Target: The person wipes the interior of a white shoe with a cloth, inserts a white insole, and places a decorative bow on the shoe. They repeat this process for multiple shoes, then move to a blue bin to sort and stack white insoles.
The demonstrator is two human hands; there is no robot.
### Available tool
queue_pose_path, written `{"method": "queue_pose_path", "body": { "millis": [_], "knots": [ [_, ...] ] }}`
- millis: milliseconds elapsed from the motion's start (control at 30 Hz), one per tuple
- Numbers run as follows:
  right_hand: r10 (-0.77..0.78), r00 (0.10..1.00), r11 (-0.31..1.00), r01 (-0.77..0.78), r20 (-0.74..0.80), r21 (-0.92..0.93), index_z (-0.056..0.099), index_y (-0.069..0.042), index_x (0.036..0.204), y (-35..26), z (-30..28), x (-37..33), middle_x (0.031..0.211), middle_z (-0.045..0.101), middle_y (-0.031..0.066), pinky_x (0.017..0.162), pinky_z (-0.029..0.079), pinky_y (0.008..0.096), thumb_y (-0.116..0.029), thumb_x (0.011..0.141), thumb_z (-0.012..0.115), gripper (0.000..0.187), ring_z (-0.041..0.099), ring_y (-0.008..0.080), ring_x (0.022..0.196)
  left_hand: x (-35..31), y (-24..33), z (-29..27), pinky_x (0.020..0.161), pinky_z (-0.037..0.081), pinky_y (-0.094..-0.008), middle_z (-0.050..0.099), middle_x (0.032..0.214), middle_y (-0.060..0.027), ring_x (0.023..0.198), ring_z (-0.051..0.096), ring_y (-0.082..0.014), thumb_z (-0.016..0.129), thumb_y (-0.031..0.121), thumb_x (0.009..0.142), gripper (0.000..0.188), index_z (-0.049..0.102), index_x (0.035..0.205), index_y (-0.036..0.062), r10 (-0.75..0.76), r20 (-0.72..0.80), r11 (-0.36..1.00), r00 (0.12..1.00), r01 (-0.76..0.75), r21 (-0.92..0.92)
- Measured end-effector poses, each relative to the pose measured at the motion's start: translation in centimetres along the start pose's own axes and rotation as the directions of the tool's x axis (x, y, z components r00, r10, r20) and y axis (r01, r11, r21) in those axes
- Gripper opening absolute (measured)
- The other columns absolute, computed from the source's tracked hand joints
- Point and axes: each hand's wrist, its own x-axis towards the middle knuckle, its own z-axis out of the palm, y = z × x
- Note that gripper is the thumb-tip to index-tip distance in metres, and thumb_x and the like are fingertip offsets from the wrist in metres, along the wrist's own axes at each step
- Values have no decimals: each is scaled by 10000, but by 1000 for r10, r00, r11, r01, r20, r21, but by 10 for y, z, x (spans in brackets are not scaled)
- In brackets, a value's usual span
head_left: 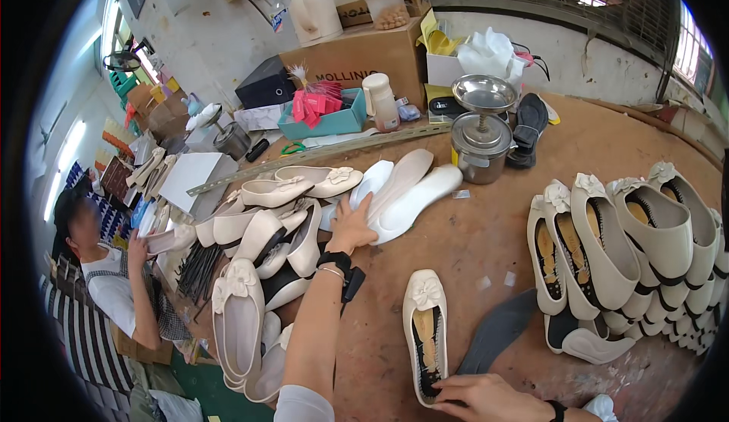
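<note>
My left hand (351, 224) reaches forward with its fingers apart and rests on the near end of a few pale insoles (410, 203), fanned out at the middle of the table. Below it, a single cream flat shoe (424, 300) with a flower on the toe lies upright, its patterned inside showing. My right hand (490, 398) is closed on the heel end of that shoe, fingertips at its rim. Beside the shoe lies a dark grey insole (497, 331). More cream shoes (262, 232) are heaped by my left forearm.
Stacked cream shoes (645, 232) crowd the right side of the table. A metal pot (481, 148) with a dish on top stands at the back, near a teal box (323, 122), a thermos (381, 101) and a large carton (357, 53). At far left another person (125, 285) holds a shoe.
</note>
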Motion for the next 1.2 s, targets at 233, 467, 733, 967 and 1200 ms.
{"method": "queue_pose_path", "body": {
  "millis": [233,467,733,967,1200],
  "knots": [
    [230,973,952,-226,5,208,672,-14,1059,5,-8,-5,1165,629,186,864,504,400,-146,845,664,251,600,333,1069,-31,-17,-24,874,501,-371,660,1055,-248,1020,630,-376,560,51,746,488,629,1225,116,126,-287,951,950,-198,-237],
    [387,864,583,43,-323,812,423,0,1358,51,-6,-5,1312,549,145,930,480,325,-152,910,663,531,552,197,1173,-196,99,-48,831,511,-369,670,1061,-213,957,646,-279,576,132,822,496,540,1308,39,375,93,775,922,-257,-577],
    [561,765,501,-10,-316,865,420,34,1363,53,-11,-18,1208,594,107,941,454,299,-111,894,665,549,567,153,1078,-154,76,-55,1014,442,-351,561,1322,-214,1210,551,-265,620,356,922,764,240,1506,44,463,314,804,829,-243,-542],
    [626,729,593,-215,-277,776,520,60,1270,105,9,-55,1108,658,95,874,482,287,-85,890,647,426,613,146,985,-41,25,-5,996,416,-592,366,1493,-174,1350,369,-435,653,56,757,792,322,1475,115,250,-210,926,945,-171,337],
    [675,648,636,-270,-352,723,437,66,1333,90,5,-72,1183,613,145,959,456,314,40,846,604,515,585,206,1110,0,17,0,784,531,-483,674,1041,-187,955,652,-371,505,103,875,351,602,1212,93,244,-588,965,771,-251,73]
  ]
}}
